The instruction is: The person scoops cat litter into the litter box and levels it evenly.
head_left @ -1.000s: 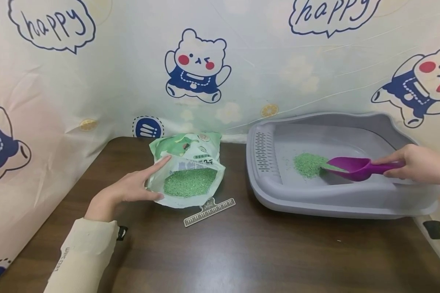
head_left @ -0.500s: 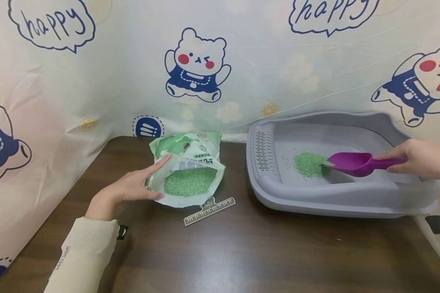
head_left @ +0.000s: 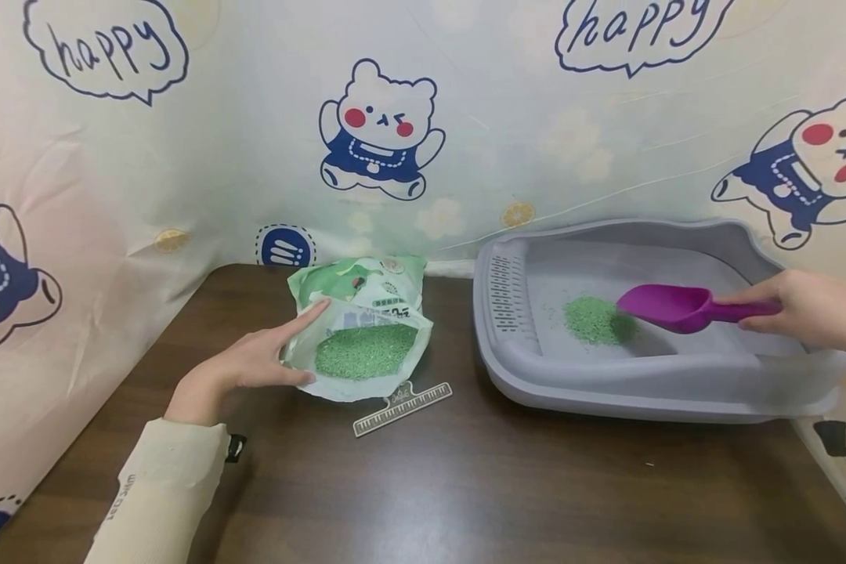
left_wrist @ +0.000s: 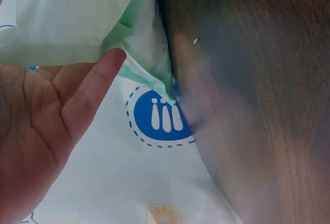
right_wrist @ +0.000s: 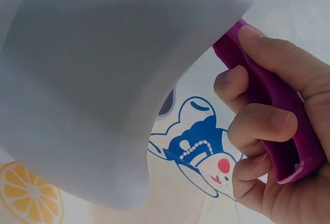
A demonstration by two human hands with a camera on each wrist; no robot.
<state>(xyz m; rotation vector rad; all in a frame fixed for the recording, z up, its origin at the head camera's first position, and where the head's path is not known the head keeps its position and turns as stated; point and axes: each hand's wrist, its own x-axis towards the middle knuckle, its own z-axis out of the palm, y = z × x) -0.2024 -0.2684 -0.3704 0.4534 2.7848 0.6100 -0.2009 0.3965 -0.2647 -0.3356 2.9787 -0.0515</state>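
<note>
My left hand (head_left: pixel 254 356) lies along the left side of an open bag of green pellets (head_left: pixel 363 351), its thumb and index finger spread wide at the mouth. In the left wrist view, a straight finger (left_wrist: pixel 95 90) touches the pale bag wall (left_wrist: pixel 62 22). My right hand (head_left: pixel 811 309) grips the handle of a purple scoop (head_left: pixel 666 307), fingers curled round it in the right wrist view. The scoop is above a grey litter box (head_left: pixel 606 384), beside a small heap of green pellets (head_left: pixel 594 319) on its floor. No pellets show in the scoop.
A long clip with a piano-key pattern (head_left: pixel 403 409) lies on the brown table (head_left: pixel 423 493) just in front of the bag. Patterned cloth (head_left: pixel 479 102) hangs behind and at the sides. The litter box has a raised rim and a slotted panel (head_left: pixel 509 294) at its left.
The scoop has risen and levelled away from the heap; the green pellets seen at its lip earlier are out of it. The left hand and the bag have stayed put.
</note>
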